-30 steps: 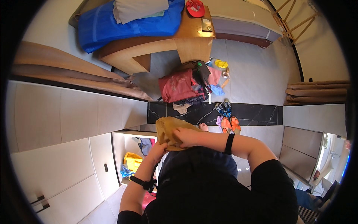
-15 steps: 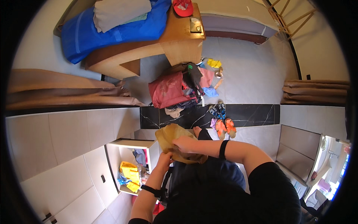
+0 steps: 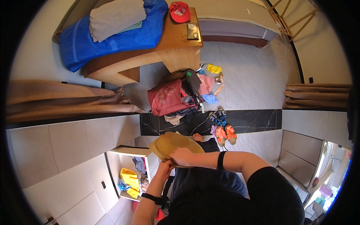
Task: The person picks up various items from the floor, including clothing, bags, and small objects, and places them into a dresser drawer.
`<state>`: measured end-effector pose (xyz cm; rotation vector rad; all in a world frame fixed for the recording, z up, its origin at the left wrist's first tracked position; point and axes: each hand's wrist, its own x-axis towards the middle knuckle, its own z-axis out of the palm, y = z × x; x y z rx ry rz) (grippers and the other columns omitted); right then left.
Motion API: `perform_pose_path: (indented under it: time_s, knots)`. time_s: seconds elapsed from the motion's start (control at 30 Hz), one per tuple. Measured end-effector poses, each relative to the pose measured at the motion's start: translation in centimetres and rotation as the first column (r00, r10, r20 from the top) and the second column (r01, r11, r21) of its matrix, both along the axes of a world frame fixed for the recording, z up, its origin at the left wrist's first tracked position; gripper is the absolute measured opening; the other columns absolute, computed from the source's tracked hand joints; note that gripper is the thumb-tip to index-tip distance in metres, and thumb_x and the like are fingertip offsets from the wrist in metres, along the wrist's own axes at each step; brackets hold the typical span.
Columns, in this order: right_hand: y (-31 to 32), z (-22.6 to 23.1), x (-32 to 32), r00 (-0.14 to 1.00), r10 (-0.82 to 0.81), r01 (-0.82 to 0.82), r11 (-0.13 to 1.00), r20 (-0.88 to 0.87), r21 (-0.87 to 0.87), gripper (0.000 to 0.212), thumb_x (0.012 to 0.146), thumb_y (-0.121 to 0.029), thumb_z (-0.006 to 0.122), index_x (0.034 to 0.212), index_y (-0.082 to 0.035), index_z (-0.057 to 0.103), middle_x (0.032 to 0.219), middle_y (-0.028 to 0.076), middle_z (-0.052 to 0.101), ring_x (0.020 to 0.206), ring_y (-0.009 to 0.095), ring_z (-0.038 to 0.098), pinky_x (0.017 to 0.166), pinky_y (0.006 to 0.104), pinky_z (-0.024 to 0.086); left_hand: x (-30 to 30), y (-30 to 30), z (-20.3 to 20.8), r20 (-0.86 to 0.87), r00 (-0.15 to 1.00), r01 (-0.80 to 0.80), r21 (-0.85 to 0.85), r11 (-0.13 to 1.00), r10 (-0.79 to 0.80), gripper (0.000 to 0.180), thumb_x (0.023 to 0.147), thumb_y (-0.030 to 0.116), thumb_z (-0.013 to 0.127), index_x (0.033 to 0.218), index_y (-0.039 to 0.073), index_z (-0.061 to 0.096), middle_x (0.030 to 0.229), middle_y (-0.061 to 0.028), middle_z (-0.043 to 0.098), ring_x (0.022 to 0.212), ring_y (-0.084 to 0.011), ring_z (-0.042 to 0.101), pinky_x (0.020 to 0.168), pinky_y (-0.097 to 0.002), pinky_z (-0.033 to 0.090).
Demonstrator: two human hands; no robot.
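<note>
Above my lap I hold a mustard-tan cloth piece point(image 3: 165, 143), spread into a rounded, oval shape; I cannot tell what kind of item it is. Its near left edge is pinched by my left hand point(image 3: 164, 168), with the fingers closed. My right hand point(image 3: 181, 156) is curled closed on the cloth's near side, just right of the left one. The fingertips of both hands are partly hidden. Dark blue fabric point(image 3: 208, 180) lies across my lap below the cloth.
An open cabinet point(image 3: 150, 162) with yellow bags point(image 3: 129, 180) stands at my left. Ahead lie a dark red bag point(image 3: 167, 98), loose clothes and orange slippers point(image 3: 221, 135). A wooden desk point(image 3: 183, 56) at the back bears a blue bag point(image 3: 75, 45) and red cap point(image 3: 180, 12).
The cloth has gone from crumpled and upright to a flatter, wider oval, shifting slightly left and nearer. Both hands keep hold of it. The whole view has tilted a little.
</note>
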<state>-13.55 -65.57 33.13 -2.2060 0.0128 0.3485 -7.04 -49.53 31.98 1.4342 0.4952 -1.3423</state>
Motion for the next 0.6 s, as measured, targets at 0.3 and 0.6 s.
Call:
perform_pose_path:
  time_s: [0.3,0.6]
  knots:
    - [0.0,-2.3,-1.2,0.998,-0.054,0.056,0.998,0.030,-0.041,0.019,0.072,-0.014,0.061,0.089,-0.006,0.055,0.081,0.015,0.058,0.084,0.033,0.056,0.075,0.0405,0.045,0.5,-2.5,2.0,-0.017,0.999,-0.047,-0.043,0.998,0.046,0.037,0.075,-0.004,0.046,0.112,-0.004,0.047,0.104,-0.0150,0.055,0.094,-0.0266,0.058,0.080,-0.0334,0.051]
    - [-2.6,-0.4,-1.9,0.995,-0.024,0.028,0.999,-0.098,0.042,0.013,0.077,-0.007,0.048,0.087,-0.005,0.056,0.084,0.016,0.060,0.082,0.034,0.058,0.072,0.0413,0.046,1.9,-3.1,4.0,0.820,0.431,0.307,0.259,0.916,-0.377,0.104,0.055,0.032,0.080,0.135,0.005,0.021,0.138,-0.0231,0.015,0.127,-0.0381,0.021,0.094,-0.0490,0.036]
